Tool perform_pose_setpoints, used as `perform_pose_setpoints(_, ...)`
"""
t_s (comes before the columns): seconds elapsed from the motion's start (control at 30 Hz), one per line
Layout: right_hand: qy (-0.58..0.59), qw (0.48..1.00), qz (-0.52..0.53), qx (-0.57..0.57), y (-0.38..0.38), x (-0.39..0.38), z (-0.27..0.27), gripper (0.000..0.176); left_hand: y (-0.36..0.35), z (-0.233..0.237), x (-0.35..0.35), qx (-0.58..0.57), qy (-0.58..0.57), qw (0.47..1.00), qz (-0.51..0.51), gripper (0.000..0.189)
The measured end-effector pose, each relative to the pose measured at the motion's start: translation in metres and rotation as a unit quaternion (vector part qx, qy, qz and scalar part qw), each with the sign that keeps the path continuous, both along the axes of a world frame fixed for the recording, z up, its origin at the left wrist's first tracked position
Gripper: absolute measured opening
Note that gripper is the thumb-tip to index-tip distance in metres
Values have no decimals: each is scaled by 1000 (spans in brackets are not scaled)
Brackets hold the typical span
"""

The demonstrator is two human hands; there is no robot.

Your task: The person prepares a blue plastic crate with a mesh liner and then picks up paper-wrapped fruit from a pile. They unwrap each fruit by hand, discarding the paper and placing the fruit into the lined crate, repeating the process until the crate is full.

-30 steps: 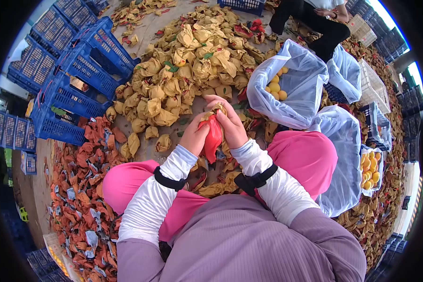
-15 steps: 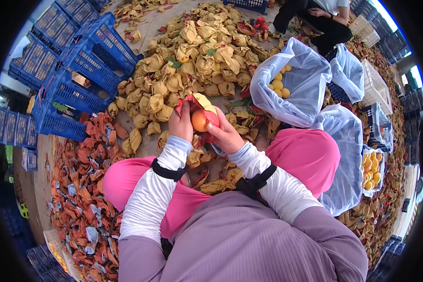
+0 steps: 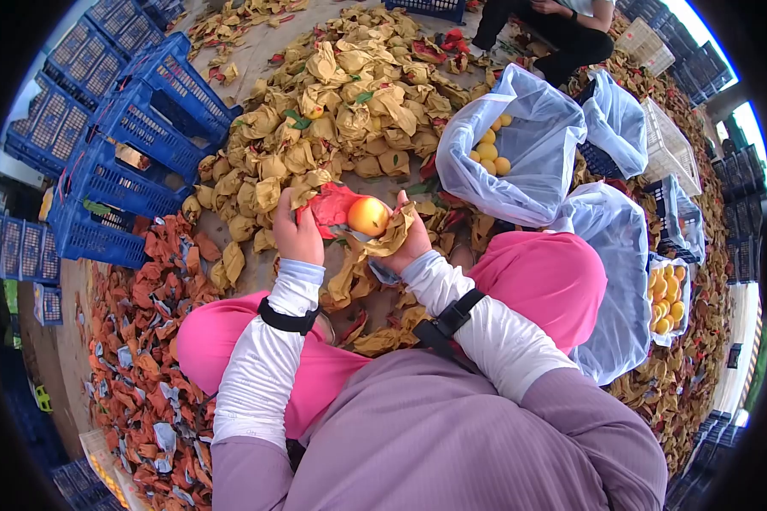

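Observation:
Between my hands is a round yellow-orange fruit (image 3: 368, 216), uncovered on top. It rests on an opened paper bag (image 3: 331, 207), red inside and tan outside. My left hand (image 3: 297, 232) grips the red side of the bag, with the fingertips partly behind it. At the fruit's other side, my right hand (image 3: 412, 241) holds the tan part of the paper, the fruit lying against it; some of its fingers are hidden. Just beyond my hands lies a heap of fruits wrapped in tan paper (image 3: 349, 111).
To the right stand a crate lined with clear plastic (image 3: 541, 183) holding several yellow fruits, another plastic-lined container (image 3: 609, 298) and a box of orange fruits (image 3: 666, 298). Blue crates (image 3: 102, 230) are stacked left, beside discarded red-brown paper (image 3: 149, 358). A person (image 3: 562, 38) sits at the back.
My hands have moved apart, and the paper bag is spread wider, leaving more of the fruit bare. The fruit now sits nearer my right hand. The view has shifted slightly.

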State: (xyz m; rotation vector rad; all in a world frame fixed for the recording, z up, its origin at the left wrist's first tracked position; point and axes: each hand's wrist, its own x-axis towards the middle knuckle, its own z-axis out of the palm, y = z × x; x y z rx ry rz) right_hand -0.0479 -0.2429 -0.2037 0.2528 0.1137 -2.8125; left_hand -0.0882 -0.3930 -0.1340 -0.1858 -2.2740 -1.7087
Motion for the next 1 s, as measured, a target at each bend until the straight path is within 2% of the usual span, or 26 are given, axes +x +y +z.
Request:
perform_pose_setpoints(0.1,6,1000,5,6,6,3,6,56,-3,2,-2,32,30,999,0,14)
perform_pose_setpoints(0.2,13,1000,5,6,7,0,-3,57,-6,0,-1,80,33,995,-52,11)
perform_pose_setpoints(0.3,5,1000,21,8,2,-2,-11,63,-6,-3,0,112,14,979,-171,17)
perform_pose_setpoints(0.33,6,999,38,9,2,-2,-14,68,-1,-4,9,152,32,986,-57,26)
perform_pose_setpoints(0.43,4,998,40,53,5,1,-18,67,-11,-1,3,135,71,987,-58,32)
perform_pose_setpoints(0.47,-31,999,15,6,4,0,-20,59,-15,7,-1,61,88,993,-42,30)
perform_pose_setpoints(0.5,-32,999,14,7,6,-1,-28,59,-18,7,-5,62,88,993,-42,30)
perform_pose_setpoints(0.57,-28,997,-10,67,14,-5,-44,46,-20,5,-12,58,23,997,53,29)
perform_pose_setpoints(0.6,-63,993,-60,75,23,-11,-34,36,-20,7,-14,-8,14,997,80,24)
perform_pose_setpoints(0.67,-80,976,-193,66,56,-32,-36,30,-21,-20,-17,-123,-48,991,6,22)
perform_pose_setpoints(0.7,-87,958,-268,60,84,-47,-45,29,-20,-51,-16,-248,-78,965,-46,27)
perform_pose_setpoints(0.73,-90,927,-355,82,109,-59,-42,30,-16,-79,-9,-280,-119,941,-150,51)
perform_pose_setpoints(0.77,-72,909,-400,96,143,-72,-51,32,-14,-102,8,-374,-133,892,-216,75)
perform_pose_setpoints(0.8,-100,890,-424,139,172,-80,-50,34,-17,-142,20,-413,-188,843,-289,91)
perform_pose_setpoints(0.83,-102,879,-432,174,199,-88,-53,34,-13,-141,31,-446,-267,803,-291,87)
perform_pose_setpoints(0.87,-108,893,-382,211,239,-95,-74,35,-19,-156,29,-445,-279,805,-275,87)
perform_pose_setpoints(0.9,-134,861,-357,338,266,-99,-88,36,-23,-182,23,-418,-329,808,-254,77)
perform_pose_setpoints(0.93,-194,785,-358,467,264,-99,-84,37,-28,-199,13,-389,-374,809,-234,68)
perform_pose_setpoints(0.97,-246,687,-351,587,262,-96,-80,37,-41,-203,-1,-375,-379,829,-168,56)
perform_pose_setpoints(1.0,-238,560,-297,736,291,-98,-111,39,-57,-206,-12,-361,-383,844,-102,44)
